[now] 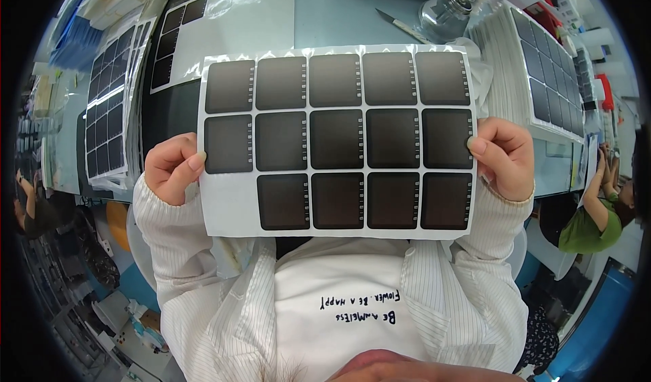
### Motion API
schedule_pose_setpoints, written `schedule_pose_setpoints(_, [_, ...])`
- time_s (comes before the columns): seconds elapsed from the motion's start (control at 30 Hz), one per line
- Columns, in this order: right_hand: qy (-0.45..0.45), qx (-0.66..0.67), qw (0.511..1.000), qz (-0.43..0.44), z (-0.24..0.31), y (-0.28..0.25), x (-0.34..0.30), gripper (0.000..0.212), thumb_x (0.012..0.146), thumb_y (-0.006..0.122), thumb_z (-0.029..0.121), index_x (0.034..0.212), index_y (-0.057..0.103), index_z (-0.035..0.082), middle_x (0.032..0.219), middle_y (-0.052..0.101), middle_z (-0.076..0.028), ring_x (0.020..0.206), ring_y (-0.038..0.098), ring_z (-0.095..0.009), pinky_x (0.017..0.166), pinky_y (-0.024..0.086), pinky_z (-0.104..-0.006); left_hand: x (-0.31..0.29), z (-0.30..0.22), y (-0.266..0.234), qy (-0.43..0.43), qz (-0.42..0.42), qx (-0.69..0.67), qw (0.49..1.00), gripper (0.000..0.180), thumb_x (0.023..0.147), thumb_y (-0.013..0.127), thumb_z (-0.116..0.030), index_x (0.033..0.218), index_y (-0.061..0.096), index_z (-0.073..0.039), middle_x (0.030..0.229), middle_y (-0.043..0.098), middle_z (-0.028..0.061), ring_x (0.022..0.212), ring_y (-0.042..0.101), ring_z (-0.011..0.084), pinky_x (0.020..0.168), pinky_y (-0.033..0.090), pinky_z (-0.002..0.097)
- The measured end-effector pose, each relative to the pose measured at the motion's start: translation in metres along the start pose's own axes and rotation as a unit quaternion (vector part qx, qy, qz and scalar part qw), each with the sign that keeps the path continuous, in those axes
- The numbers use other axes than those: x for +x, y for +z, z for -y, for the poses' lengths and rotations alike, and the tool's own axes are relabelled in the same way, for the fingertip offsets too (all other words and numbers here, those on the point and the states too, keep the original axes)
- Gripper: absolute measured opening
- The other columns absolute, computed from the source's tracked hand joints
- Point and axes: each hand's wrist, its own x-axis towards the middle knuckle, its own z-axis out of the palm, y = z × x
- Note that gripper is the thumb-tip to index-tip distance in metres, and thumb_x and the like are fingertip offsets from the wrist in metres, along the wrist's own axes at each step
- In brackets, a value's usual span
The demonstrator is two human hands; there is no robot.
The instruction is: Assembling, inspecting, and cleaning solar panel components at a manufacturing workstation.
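Between my hands I hold up a white sheet (230,205) bearing rows of black rounded-square stickers (337,141). One place at its lower left corner is bare white. My left hand (173,168) pinches the sheet's left edge, thumb on the front. At the right edge my right hand (505,157) grips it the same way, with its thumb on the front. The fingers behind the sheet are partly hidden. Beyond the sheet, a similar white sheet (251,19) with only a few black stickers left on its left side lies on the table.
A stack of stickered sheets (553,77) stands at the right, another sheet pile (108,110) at the left. At the back are a craft knife (403,26) and a clear glass bottle (445,15) with a metal top. A person in green (590,219) sits at the far right.
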Motion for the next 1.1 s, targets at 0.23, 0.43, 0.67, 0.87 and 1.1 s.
schedule_pose_setpoints(0.23, [-0.021, -0.074, 0.997, 0.028, 0.003, -0.002, -0.001, 0.019, 0.081, 0.062, 0.007, 0.066, 0.056, -0.001, 0.057, 0.051, -0.001, 0.044, 0.039, -0.004, 0.043, 0.026, -0.0202, 0.012, -0.004, 0.007, 0.005, 0.027, 0.04, 0.999, 0.024, 0.081, 0.057, -0.008, 0.06, 0.05, -0.001, 0.057, 0.048, 0.0029, 0.052, 0.04, 0.0099, 0.05, 0.031, 0.0249])
schedule_pose_setpoints(0.43, [-0.054, -0.275, 0.958, 0.061, 0.004, -0.013, -0.002, 0.017, 0.077, 0.068, 0.009, 0.067, 0.061, -0.002, 0.056, 0.054, -0.002, 0.045, 0.042, -0.006, 0.044, 0.031, -0.0221, 0.02, -0.014, 0.002, -0.038, 0.074, 0.087, 0.993, 0.026, 0.081, 0.062, -0.014, 0.06, 0.055, 0.0, 0.057, 0.049, 0.0029, 0.051, 0.04, 0.0101, 0.049, 0.031, 0.0258])
schedule_pose_setpoints(0.67, [-0.172, -0.329, 0.928, 0.024, 0.064, 0.007, 0.02, 0.02, 0.075, 0.073, 0.016, 0.073, 0.063, -0.001, 0.057, 0.054, -0.002, 0.046, 0.043, -0.005, 0.044, 0.032, -0.0211, 0.063, 0.004, -0.017, 0.124, -0.116, 0.315, 0.934, 0.021, 0.082, 0.062, -0.016, 0.098, 0.063, -0.002, 0.099, 0.061, 0.0116, 0.093, 0.056, 0.0236, 0.077, 0.046, 0.0311])
schedule_pose_setpoints(0.87, [-0.299, -0.417, 0.845, 0.15, 0.102, 0.082, 0.099, 0.03, 0.074, 0.075, 0.027, 0.07, 0.06, 0.001, 0.063, 0.058, -0.007, 0.057, 0.053, -0.019, 0.053, 0.04, -0.0291, 0.101, 0.07, -0.015, 0.152, -0.109, 0.449, 0.874, 0.039, 0.082, 0.059, -0.015, 0.12, 0.054, -0.006, 0.13, 0.048, 0.018, 0.123, 0.042, 0.035, 0.101, 0.034, 0.0423])
schedule_pose_setpoints(1.1, [-0.307, -0.548, 0.758, 0.172, 0.065, 0.183, 0.232, 0.041, 0.078, 0.069, 0.037, 0.103, 0.061, 0.006, 0.104, 0.06, -0.01, 0.097, 0.057, -0.029, 0.082, 0.046, -0.0379, 0.102, 0.069, -0.018, 0.173, -0.023, 0.362, 0.916, 0.039, 0.085, 0.048, -0.004, 0.123, 0.054, -0.01, 0.137, 0.043, 0.0138, 0.129, 0.034, 0.0325, 0.106, 0.028, 0.0415])
